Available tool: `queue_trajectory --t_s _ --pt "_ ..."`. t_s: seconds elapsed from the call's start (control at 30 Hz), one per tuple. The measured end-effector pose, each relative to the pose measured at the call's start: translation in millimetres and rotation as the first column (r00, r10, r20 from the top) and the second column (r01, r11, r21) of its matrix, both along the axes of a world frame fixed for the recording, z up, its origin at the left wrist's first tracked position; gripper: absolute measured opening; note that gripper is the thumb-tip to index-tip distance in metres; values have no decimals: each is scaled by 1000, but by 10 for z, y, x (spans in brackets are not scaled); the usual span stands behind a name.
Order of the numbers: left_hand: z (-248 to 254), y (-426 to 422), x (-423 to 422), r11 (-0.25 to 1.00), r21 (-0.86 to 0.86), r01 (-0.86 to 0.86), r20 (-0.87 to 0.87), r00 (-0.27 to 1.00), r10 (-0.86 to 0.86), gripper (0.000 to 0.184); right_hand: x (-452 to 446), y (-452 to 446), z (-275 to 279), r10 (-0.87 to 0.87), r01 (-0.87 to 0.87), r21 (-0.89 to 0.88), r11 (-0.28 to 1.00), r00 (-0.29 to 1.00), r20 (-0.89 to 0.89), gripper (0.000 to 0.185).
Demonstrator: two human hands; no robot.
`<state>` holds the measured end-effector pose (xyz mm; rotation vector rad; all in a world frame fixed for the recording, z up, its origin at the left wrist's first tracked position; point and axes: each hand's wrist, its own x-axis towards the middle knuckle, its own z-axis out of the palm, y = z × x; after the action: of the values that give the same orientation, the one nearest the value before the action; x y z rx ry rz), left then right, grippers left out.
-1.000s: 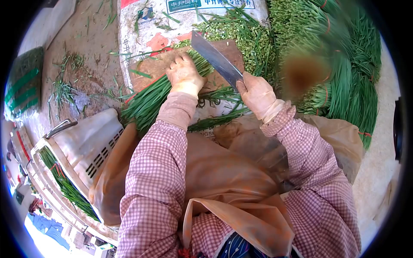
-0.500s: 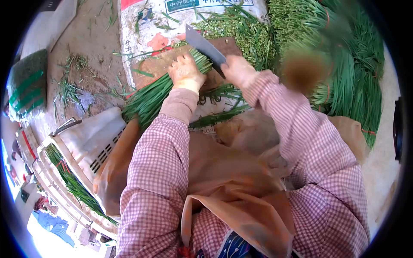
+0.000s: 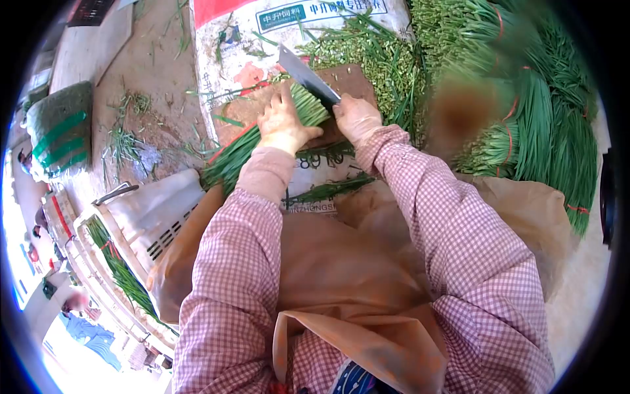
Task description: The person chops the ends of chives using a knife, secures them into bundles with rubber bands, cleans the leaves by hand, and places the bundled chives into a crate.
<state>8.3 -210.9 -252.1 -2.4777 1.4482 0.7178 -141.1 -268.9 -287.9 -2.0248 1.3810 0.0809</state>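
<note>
A bundle of green garlic chives lies slantwise on a brown cutting board, its pale cut ends to the upper right. My left hand rests on the stems with fingers stretched out and thumb spread to the right. My right hand is closed around the handle of a cleaver. The blade points up and left, just beyond the bundle's cut ends. I cannot tell whether it touches them. The fingers hide most of the handle.
Chopped stem ends are heaped beside the board on a printed white sack. Banded chive bundles are piled at right. A white crate with chives stands at left, below a green-taped bundle. A person in blue is at lower left.
My left hand has loosened, its thumb now spread away from the fingers. The cleaver and my right hand have shifted slightly left. The whole view has moved a little.
</note>
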Motion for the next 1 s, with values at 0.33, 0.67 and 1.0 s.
queue_trajectory --t_s 0.33,0.67,1.0 --pt "86 260 166 999 32 -13 32 999 12 116 -1009 -473 -107 -217 167 -301 939 966 -138 51" --pt "407 146 72 806 -502 -313 -300 937 178 94 -371 254 420 -146 -34 314 949 836 530 108" --pt "2265 656 -202 712 -491 -502 -848 462 -260 134 -542 618 2107 -339 -135 408 903 360 869 93"
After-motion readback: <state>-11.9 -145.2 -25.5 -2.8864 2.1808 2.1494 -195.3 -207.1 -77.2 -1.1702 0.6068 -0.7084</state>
